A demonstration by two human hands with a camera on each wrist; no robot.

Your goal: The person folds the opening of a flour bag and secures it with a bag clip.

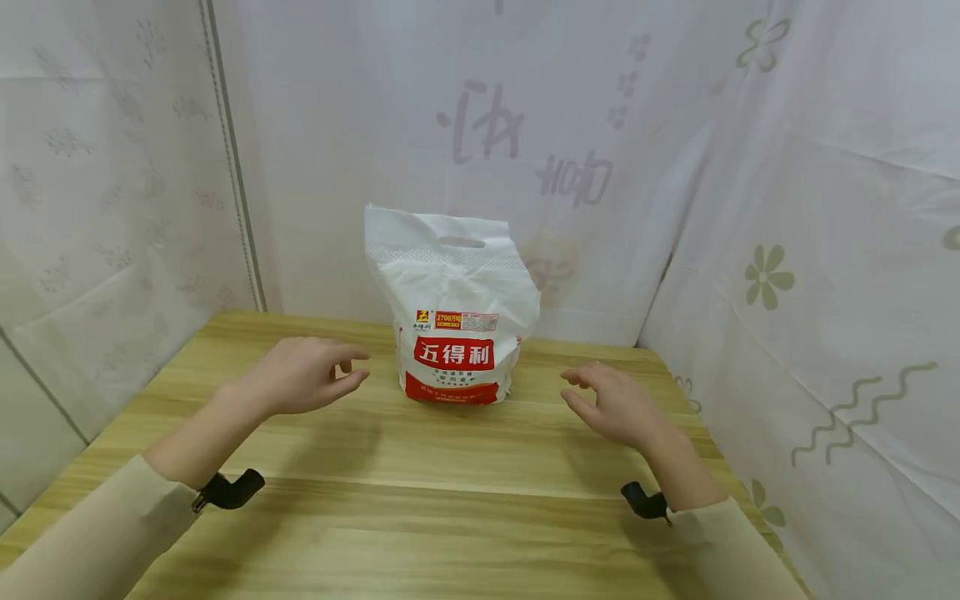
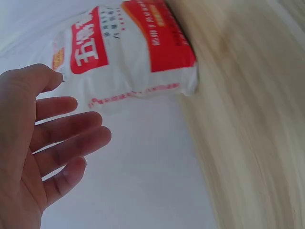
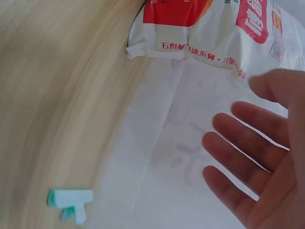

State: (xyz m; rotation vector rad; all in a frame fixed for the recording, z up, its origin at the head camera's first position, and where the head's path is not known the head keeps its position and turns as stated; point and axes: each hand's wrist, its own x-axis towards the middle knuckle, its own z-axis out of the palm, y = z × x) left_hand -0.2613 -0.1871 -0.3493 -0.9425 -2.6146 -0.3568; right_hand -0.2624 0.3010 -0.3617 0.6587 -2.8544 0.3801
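Note:
A white flour bag (image 1: 457,283) with red printed panels stands upright near the back of the wooden table. Its flat top has a cut-out carry handle and leans a little to the left. My left hand (image 1: 311,375) hovers left of the bag, with a gap between fingertips and bag. On the other side, my right hand (image 1: 611,400) hovers apart from it too. Both hands have loosely bent, spread fingers with nothing in them. In the right wrist view a small white-and-teal clip (image 3: 71,198) lies on the table; the head view does not show it.
The wooden table (image 1: 420,533) has light and dark grain. Patterned white curtains (image 1: 322,125) hang close behind it and along both sides. Each wrist wears a black camera mount (image 1: 232,489) below the sleeve cuff.

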